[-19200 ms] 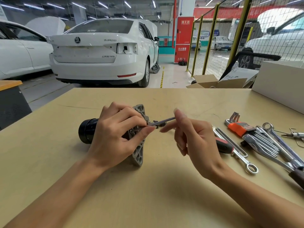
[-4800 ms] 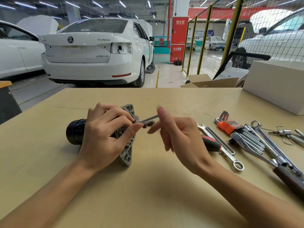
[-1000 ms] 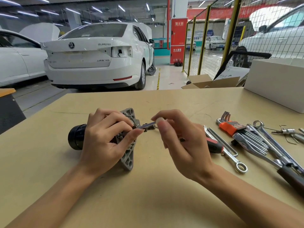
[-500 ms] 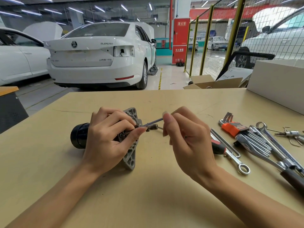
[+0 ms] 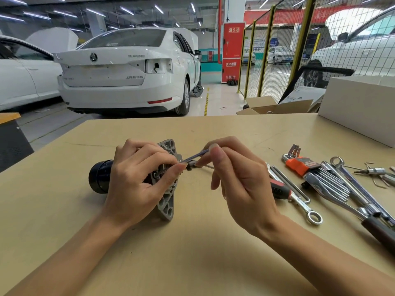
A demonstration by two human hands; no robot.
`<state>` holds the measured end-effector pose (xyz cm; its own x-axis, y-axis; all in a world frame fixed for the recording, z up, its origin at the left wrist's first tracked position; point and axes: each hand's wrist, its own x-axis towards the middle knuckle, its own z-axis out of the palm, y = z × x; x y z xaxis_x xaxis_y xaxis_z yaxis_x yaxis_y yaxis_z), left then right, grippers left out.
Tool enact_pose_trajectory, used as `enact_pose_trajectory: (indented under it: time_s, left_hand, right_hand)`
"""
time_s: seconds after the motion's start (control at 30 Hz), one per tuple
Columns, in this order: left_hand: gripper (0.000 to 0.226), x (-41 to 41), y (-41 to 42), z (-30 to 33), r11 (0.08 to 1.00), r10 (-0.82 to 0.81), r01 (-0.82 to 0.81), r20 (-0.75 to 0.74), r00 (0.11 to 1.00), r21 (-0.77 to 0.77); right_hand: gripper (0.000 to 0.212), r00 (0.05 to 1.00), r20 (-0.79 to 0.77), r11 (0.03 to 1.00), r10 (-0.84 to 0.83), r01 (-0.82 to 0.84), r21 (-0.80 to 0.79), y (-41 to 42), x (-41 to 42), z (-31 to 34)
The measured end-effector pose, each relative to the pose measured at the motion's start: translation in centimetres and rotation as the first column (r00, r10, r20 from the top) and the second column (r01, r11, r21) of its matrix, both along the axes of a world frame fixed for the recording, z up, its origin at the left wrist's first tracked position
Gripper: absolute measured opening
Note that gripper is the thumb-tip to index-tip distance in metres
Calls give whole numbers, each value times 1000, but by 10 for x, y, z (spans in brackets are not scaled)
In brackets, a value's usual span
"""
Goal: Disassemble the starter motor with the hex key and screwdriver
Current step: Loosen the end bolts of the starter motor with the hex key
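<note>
a: left hand [image 5: 136, 184]?
b: fingers wrapped round starter motor [image 5: 164, 201], lying on counter [image 5: 192, 263].
a: right hand [image 5: 239, 180]?
b: fingertips pinching hex key [image 5: 193, 157], tip at motor just beside left fingers.

Spanners [image 5: 299, 201] lie on the tan table [image 5: 192, 253] by a white box [image 5: 359, 107] — white cars [image 5: 128, 71] are parked behind.

Starter motor [image 5: 164, 201], black body with grey flange, lay sideways on table; hex key [image 5: 193, 156] slanted into flange.
</note>
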<state>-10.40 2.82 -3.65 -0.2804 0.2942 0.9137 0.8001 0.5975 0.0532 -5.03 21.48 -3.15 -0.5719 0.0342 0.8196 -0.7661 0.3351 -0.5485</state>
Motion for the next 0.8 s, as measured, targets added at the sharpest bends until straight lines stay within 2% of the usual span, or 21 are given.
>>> enact_pose_trajectory:
  time_s: [0.13, 0.27, 0.43, 0.7, 0.8]
  left_hand:
    - [31, 0, 0, 0, 1000, -7, 7, -6, 1000, -13]
    - [33, 1, 0, 1, 1000, -7, 7, -4, 1000, -19]
    - [33, 0, -1, 1, 1000, -12, 12, -6, 1000, -16]
    - [35, -1, -1, 1, 1000, -1, 1, -16, 1000, -31]
    - [35, -2, -1, 1, 999, 3, -3, -17, 1000, -35]
  right_hand:
    - [40, 999, 6, 999, -44, 44, -7, -2, 2, 2]
    - [41, 983, 153, 994, -99, 106, -38, -4, 4, 8]
    - [44, 962, 271, 990, -38, 72, -118, -4, 1, 8]
    - [42, 969, 246, 995, 12, 13, -100, -4, 1, 4]
    - [50, 972, 233, 997, -11, 27, -66, -2, 1, 2]
